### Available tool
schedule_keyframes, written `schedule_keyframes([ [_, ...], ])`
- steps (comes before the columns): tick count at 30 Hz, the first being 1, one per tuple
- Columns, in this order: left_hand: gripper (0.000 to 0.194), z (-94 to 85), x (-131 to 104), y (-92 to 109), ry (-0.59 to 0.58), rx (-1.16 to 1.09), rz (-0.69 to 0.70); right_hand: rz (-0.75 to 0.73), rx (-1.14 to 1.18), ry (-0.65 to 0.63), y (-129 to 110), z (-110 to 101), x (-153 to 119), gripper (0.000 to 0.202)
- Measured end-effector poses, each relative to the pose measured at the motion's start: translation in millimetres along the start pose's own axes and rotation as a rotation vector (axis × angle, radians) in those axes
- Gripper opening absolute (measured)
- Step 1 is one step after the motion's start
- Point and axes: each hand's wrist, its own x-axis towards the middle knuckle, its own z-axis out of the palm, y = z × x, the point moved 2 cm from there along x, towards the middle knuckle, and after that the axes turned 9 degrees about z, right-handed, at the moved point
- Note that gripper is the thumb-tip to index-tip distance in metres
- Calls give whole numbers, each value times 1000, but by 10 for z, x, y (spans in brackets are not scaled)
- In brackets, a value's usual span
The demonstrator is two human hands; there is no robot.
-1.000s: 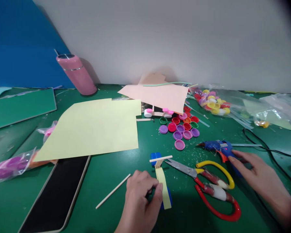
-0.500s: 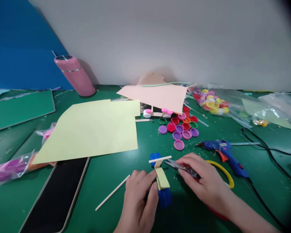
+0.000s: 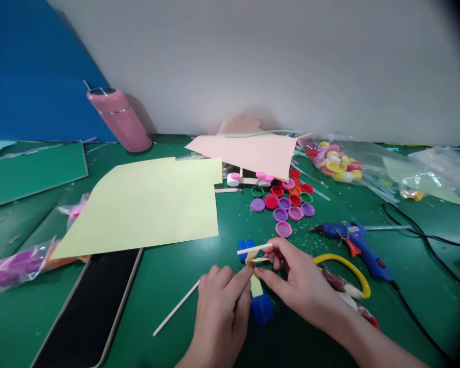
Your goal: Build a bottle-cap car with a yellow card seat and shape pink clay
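A small model has blue bottle-cap wheels (image 3: pixel 246 250), a yellow paper strip (image 3: pixel 256 286) and a pale stick (image 3: pixel 249 250) across one end. My left hand (image 3: pixel 224 309) is closed on the model's left side, fingertips pressing the strip near that stick. From the right, my right hand (image 3: pixel 297 281) pinches a raised flap of the paper between thumb and fingers. Its fingertips also come up against the stick's end, and a small grey edge shows beside them. Partly behind my right wrist is a yellow tool handle (image 3: pixel 347 261). Another thin stick (image 3: pixel 175 309) lies left of my left hand.
A blue glue gun (image 3: pixel 360 243) with a black cord lies at right. Loose bottle caps (image 3: pixel 283 229) are scattered behind the model. Yellow card (image 3: pixel 157 204) overlaps a phone (image 3: pixel 92 306). Farther back are a pink flask (image 3: pixel 118 120), pink paper (image 3: pixel 249 151) and bagged caps (image 3: pixel 337 161).
My right hand has moved left from beside the model to its paper strip. The grey blades that showed at its fingertips are mostly out of sight. The strip's loose end is now lifted.
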Motion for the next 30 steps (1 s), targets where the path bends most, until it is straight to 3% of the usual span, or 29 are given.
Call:
schedule_keyframes([
  [13,28,18,8,-20,15,71,-9,-94,-8,-57,-89,-47,172,12],
  [18,27,15,3,-16,17,65,-13,-65,31,-36,-100,-164,106,32],
  [22,28,17,4,-8,12,70,-16,-239,59,50,-183,-278,75,31],
  [25,27,12,0,-7,22,76,-24,-382,23,35,-233,-286,99,18],
  [30,27,-7,8,-5,24,67,-28,-498,-30,51,-253,-271,143,16],
])
